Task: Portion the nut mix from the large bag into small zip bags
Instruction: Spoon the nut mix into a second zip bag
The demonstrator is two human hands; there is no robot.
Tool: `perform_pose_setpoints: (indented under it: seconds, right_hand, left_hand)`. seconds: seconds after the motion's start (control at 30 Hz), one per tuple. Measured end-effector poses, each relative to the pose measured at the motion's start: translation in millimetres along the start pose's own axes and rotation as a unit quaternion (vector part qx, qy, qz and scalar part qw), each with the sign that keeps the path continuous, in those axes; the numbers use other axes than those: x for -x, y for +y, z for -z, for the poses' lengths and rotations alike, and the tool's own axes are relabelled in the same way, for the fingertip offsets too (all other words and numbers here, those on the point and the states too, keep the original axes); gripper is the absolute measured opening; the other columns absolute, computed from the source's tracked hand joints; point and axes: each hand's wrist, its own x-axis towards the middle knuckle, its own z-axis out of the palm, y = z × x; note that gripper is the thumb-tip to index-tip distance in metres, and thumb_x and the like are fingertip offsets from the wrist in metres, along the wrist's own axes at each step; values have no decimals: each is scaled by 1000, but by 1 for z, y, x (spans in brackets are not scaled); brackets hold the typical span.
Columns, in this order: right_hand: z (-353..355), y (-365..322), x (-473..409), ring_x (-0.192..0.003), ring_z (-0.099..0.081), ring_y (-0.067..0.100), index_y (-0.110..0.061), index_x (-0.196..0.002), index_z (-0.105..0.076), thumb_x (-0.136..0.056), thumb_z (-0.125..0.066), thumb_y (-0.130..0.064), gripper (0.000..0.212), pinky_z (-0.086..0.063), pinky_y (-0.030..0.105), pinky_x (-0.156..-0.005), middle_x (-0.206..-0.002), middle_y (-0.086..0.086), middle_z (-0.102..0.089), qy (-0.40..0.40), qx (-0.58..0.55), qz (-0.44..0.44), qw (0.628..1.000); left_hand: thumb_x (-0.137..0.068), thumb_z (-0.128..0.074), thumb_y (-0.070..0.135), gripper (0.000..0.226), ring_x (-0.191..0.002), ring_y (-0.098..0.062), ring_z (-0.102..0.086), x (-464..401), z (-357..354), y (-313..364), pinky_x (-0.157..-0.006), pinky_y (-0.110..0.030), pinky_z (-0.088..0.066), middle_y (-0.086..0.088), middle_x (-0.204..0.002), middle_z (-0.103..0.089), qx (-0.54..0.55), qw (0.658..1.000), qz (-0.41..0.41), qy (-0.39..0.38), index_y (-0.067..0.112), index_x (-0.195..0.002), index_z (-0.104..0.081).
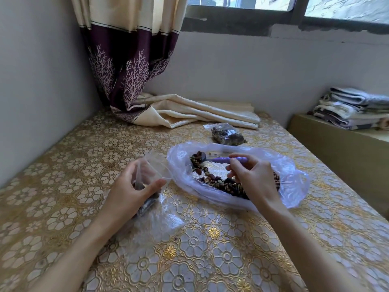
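On a table (73,186) spread with a gold cloth of embossed flowers, pushed into a corner between grey walls, the work is laid out. At the far side a purple-and-cream curtain (126,66) hangs from the window and spills a cream fold onto the cloth; to the right, on a low ledge, sits a stack of folded towels (355,108).

The large bag (292,175) lies open and flattened, right of centre, with the nut mix (223,184) strewn inside it. The right hand (252,178) pinches the purple handle of a scoop (223,159) whose bowl is heaped with mix, inside the large bag. The left hand (134,186) grips a small zip bag (151,167) just beside the large bag, mouth held open — some dark mix shows at its bottom, though the palm covers most of it. A filled small bag (227,133) rests farther back, near the curtain fold.

More clear plastic (151,224) lies under the left wrist — whether one bag or several is hard to make out.
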Motion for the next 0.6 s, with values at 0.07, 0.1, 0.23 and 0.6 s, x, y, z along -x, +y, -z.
perform_pose_setpoints:
  seconds: [0.07,0.1,0.23,0.6]
  right_hand:
    - [-1,0,0,-54,-62,4,-28,-77,-64,-90,-56,-5,28,-46,13,-50,-63,-18,-69,0,-16,-9,1000]
    - [-1,1,0,-53,-62,4,-26,-77,-64,-90,-55,-4,27,-46,14,-49,-62,-16,-69,1,-30,-21,999]
    - [2,2,0,-53,-59,7,-22,-56,-74,-90,-52,-2,45,-48,15,-50,-59,-7,-69,-6,-94,-77,993]
    - [13,4,-10,-53,-67,15,3,-75,-64,-89,-55,-4,19,-52,17,-48,-58,9,-69,73,-244,-217,942]
  left_hand:
    - [-59,-65,52,75,-69,6,-63,0,0,0,-55,-6,-45,2,-87,-66,0,1000,0,-1,19,-125,-50]
    - [-60,-65,52,75,-69,5,-63,0,0,0,-55,-6,-45,1,-87,-66,1,1000,0,-2,19,-125,-49]
    - [-58,-64,56,78,-71,1,-64,0,1,0,-58,-15,-48,2,-90,-67,3,1000,5,-5,21,-126,-48]
    - [-57,-65,55,71,-69,2,-64,1,2,2,-56,-11,-48,5,-86,-67,14,1000,2,-7,22,-119,-51]
